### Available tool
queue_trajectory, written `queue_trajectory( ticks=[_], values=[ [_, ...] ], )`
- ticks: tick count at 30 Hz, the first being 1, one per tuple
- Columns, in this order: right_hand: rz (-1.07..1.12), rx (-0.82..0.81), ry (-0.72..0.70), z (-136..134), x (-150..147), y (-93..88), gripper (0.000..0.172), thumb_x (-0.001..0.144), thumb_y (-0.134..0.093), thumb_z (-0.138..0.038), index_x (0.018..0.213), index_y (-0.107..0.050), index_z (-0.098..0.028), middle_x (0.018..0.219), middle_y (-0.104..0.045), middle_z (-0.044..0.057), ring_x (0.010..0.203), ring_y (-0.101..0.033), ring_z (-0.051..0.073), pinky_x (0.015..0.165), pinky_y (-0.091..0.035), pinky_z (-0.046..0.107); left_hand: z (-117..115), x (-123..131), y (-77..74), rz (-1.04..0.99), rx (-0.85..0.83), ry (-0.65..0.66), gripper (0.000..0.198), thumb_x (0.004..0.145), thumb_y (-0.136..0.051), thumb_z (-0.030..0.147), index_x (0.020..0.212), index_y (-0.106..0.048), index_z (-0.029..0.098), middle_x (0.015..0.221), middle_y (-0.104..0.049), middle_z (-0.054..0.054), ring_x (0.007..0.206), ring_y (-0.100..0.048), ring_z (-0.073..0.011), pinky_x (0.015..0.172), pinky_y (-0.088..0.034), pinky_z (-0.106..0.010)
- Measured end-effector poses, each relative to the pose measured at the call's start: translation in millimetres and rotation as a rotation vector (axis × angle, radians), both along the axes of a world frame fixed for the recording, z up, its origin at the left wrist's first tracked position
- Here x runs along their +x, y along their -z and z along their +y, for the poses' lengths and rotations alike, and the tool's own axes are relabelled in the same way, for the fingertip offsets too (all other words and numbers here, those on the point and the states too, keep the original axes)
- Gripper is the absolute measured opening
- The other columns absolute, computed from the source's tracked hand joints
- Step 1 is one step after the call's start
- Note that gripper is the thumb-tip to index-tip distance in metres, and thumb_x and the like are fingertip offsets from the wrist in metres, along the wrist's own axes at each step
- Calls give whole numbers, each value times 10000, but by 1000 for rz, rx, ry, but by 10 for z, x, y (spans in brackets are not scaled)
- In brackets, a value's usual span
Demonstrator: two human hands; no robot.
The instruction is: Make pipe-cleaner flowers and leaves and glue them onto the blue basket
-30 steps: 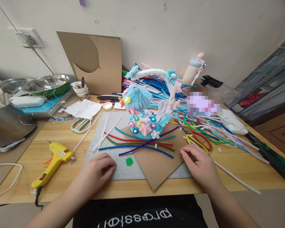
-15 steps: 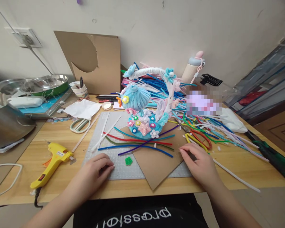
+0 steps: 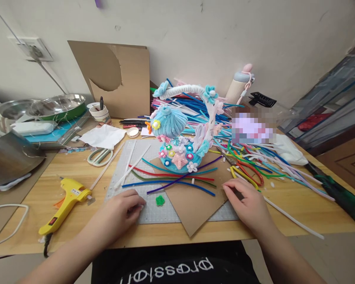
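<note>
My left hand (image 3: 126,209) rests loosely curled at the front left of the grey cutting mat (image 3: 118,157), with nothing showing in its fingers. Just right of it lies a small green flower (image 3: 160,200). My right hand (image 3: 247,199) lies on the right corner of a brown cardboard piece (image 3: 192,213), thumb and fingers drawn together around nothing visible. Between and beyond the hands, blue, red, green and purple pipe cleaners (image 3: 168,184) are spread crosswise. Behind them stands a pipe-cleaner lamp (image 3: 179,159) with a white curved stem, a blue shade and flowers on its base.
A yellow glue gun (image 3: 66,205) lies at left, near green-handled scissors (image 3: 100,157). Orange-and-yellow-handled pliers (image 3: 248,173) are beyond my right hand. Loose pipe cleaners (image 3: 192,108) pile up at the back beside a cardboard sheet (image 3: 133,79). A metal pot (image 3: 14,157) stands far left.
My left hand has shifted slightly to the right, toward the green flower, its fingers still curled. My right hand and the things on the table stay put.
</note>
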State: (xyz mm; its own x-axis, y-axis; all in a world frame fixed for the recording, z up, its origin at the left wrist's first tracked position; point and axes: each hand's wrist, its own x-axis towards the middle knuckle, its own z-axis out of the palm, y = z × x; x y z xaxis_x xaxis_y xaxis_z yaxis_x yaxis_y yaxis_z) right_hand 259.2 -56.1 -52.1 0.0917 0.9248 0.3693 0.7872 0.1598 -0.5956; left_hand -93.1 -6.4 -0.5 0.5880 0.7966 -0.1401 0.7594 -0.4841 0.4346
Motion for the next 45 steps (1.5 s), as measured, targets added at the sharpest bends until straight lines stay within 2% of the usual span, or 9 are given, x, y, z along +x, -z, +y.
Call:
queue_trajectory(
  ticks=[4, 10, 20, 28, 33, 36, 45],
  values=[
    [2, -3, 3, 0, 2, 5, 132, 878, -515, -272, 798, -601, -212, 829, -627, 38, 817, -574, 206, 758, -431, 339, -14, -15, 0, 7, -1, 1, 208, 857, -427, 170, 793, -623, 203, 801, -577, -18, 736, -549, -145, 675, -441, -269],
    [4, 6, -3, 4, 12, 9, 123, 876, -519, -262, 798, -600, -212, 822, -625, 34, 807, -574, 199, 753, -431, 331, -67, -70, 66, -25, 33, 0, 200, 884, -418, 212, 814, -605, 201, 859, -575, -28, 797, -559, -152, 722, -448, -280],
    [7, 0, 2, -10, 8, -1, 120, 874, -520, -258, 795, -598, -213, 825, -626, 37, 811, -574, 203, 751, -430, 333, -88, -96, 108, -6, 65, -42, 168, 866, -423, 180, 761, -554, 189, 829, -553, -23, 777, -551, -151, 708, -446, -282],
    [-4, -1, 8, -4, 4, -2, 123, 877, -521, -267, 799, -601, -215, 835, -632, 37, 819, -577, 204, 755, -431, 334, -100, 29, 47, 97, 92, 25, 189, 861, -392, 157, 725, -519, 190, 853, -556, -29, 771, -557, -158, 686, -457, -279],
    [-3, -9, 8, -4, 6, -2, 126, 877, -519, -268, 796, -601, -215, 836, -632, 39, 821, -577, 207, 758, -431, 337, -117, 94, 26, 318, 241, 65, 203, 821, -384, 80, 737, -544, 174, 819, -577, -58, 752, -568, -207, 660, -474, -333],
    [-1, -3, 4, 0, 7, 0, 128, 877, -517, -265, 796, -601, -214, 829, -631, 40, 817, -577, 207, 758, -432, 339, -107, 98, 26, 408, 260, 88, 226, 814, -373, 50, 757, -562, 159, 820, -589, -75, 734, -572, -223, 639, -477, -353],
    [-1, -21, 9, -10, 4, -29, 152, 879, -504, -279, 790, -607, -211, 829, -643, 48, 817, -588, 215, 751, -441, 343, -21, 16, 38, 169, 87, -23, 249, 899, -378, 197, 798, -606, 187, 819, -597, -37, 745, -585, -167, 685, -466, -296]
  ],
)
